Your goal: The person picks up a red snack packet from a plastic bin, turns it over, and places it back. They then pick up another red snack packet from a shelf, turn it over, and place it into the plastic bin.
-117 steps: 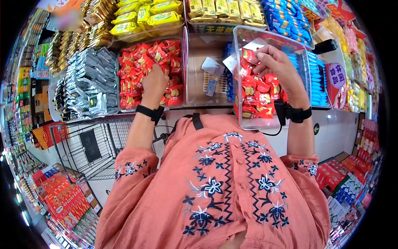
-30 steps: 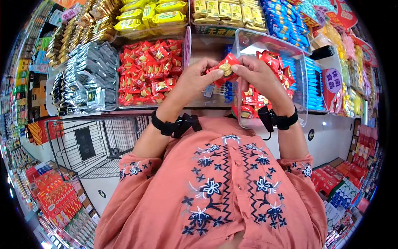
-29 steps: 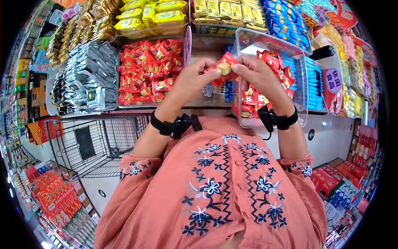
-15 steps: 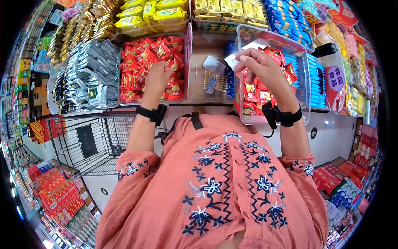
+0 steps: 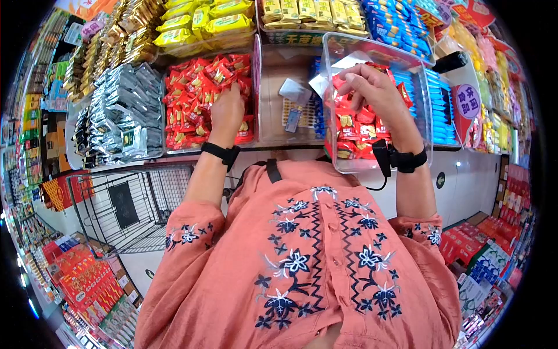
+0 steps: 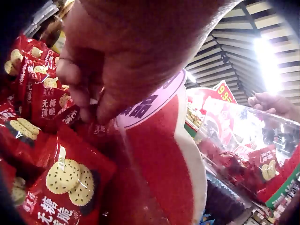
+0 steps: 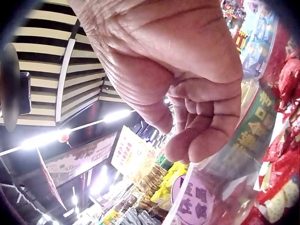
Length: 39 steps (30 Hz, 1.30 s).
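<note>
My left hand (image 5: 228, 112) reaches into a bin of red cracker packets (image 5: 189, 96). In the left wrist view its thumb and fingers come together on a red packet (image 6: 99, 129), mostly hidden beneath them. A larger-looking cracker packet (image 6: 70, 183) lies just below the hand. My right hand (image 5: 375, 93) hovers over a clear plastic box (image 5: 422, 125) that holds more red packets (image 5: 356, 129). Its fingers hang loosely bent, and nothing is between them in the right wrist view, where the hand (image 7: 187, 93) is seen from the palm side.
Between the two containers lies a bare tray section (image 5: 272, 110) with a white card (image 5: 295, 91). Silver packets (image 5: 119, 113) fill the bin at left. Blue packets (image 5: 444, 110) stand at right. A wire shopping cart (image 5: 131, 203) is below left.
About a second ago both hands held a cracker packet between them. Since then the left hand has gone back to the red pile, shifting slightly right within it, and the right hand hovers over the clear box.
</note>
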### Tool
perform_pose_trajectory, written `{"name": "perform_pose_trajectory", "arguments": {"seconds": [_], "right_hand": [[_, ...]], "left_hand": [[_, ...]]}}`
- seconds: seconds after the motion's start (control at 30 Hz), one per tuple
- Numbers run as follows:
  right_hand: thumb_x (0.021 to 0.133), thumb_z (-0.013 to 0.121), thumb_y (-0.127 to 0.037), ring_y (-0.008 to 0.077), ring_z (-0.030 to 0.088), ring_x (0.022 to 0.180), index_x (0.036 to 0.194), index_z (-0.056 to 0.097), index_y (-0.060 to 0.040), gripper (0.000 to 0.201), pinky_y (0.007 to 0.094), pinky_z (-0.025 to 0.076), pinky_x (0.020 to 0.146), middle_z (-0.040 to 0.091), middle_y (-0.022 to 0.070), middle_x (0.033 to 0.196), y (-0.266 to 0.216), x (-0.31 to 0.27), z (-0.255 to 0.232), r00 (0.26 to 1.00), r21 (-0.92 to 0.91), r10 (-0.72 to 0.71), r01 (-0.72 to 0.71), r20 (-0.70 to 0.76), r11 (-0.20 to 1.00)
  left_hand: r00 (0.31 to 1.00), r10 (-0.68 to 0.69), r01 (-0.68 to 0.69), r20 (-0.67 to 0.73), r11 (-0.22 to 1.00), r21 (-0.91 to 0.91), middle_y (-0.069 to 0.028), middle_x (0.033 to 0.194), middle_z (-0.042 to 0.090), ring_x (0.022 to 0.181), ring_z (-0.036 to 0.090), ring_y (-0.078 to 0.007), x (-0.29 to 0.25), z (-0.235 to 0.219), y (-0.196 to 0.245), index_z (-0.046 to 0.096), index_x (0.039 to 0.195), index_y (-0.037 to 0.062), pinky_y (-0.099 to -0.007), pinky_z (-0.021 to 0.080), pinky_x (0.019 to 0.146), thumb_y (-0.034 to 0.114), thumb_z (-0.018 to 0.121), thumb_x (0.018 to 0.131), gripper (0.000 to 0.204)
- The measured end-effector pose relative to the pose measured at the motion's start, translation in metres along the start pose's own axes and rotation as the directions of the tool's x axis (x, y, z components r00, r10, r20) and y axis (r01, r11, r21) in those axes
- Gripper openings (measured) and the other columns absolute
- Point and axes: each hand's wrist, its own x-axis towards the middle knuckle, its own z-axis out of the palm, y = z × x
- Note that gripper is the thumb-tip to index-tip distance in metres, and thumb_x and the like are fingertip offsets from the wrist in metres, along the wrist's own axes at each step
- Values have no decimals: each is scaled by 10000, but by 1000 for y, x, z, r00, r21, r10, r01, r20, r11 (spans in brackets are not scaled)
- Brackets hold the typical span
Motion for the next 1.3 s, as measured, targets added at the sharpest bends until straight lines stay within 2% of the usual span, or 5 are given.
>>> {"name": "perform_pose_trajectory", "arguments": {"seconds": [0.37,0.53,0.83,1.13,1.3], "right_hand": [[970,583,-243,86,624,631,1065,627,2,267,233,497,564,692,46,880,-1,-8,-30,989,-16,-29,27,-145,999],[969,597,-229,55,607,636,1130,621,-31,256,199,480,593,673,12,899,17,7,-50,978,-236,-26,-24,-206,971],[867,675,-238,428,603,1103,1380,474,-155,557,487,505,914,609,238,1196,74,37,-68,954,-806,-274,65,-123,588],[837,708,-276,438,603,1115,1349,506,-113,574,467,521,912,594,285,1209,74,44,-56,959,-829,-30,-229,-283,510],[835,696,-223,414,623,1076,1272,560,-94,476,499,523,879,628,246,1156,110,55,-63,973,-861,-186,-22,-135,508]], "left_hand": [[996,-55,55,-64,998,-1,-178,1023,610,872,655,-395,5,-27,6,628,1053,93,-511,543,715,318,662,899,275],[994,-74,34,-79,906,-422,-158,946,640,840,661,-285,18,-67,23,659,1028,20,-404,529,747,258,677,930,257],[999,-31,50,40,722,-690,-115,903,624,794,638,-189,11,-90,84,641,1044,-20,-320,519,734,179,652,952,220],[997,35,29,75,699,-715,-113,914,639,806,619,-197,12,-69,85,645,1060,-2,-320,507,741,171,657,939,211],[993,77,10,90,706,-708,-110,913,651,802,624,-195,11,-67,96,645,1059,2,-312,506,735,161,653,939,199]]}}
